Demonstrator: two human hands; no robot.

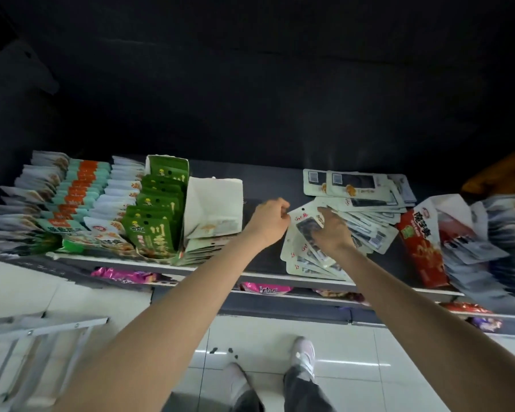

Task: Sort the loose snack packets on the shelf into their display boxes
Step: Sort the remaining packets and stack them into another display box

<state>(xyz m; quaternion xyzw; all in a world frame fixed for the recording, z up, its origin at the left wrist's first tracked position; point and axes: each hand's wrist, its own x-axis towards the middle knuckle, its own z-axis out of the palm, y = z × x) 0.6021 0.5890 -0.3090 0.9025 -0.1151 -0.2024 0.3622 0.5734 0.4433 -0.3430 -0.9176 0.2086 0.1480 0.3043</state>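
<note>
Gathering is the step in hand: the loose white packets [312, 233] lie fanned in a heap right of centre on the shelf [262, 185]. The right hand [332, 230] presses down on the topmost packets, fingers spread and slightly bent; the left hand [269, 220] pinches the top packet's left corner with curled fingers. Next they likely need squaring into a stack and carrying to the white display box [213, 206], centre-left and seemingly half empty. The green box [158, 212] beside it stands full. Red script on the packets is too blurred to read, as is the red box [422, 248] at right.
</note>
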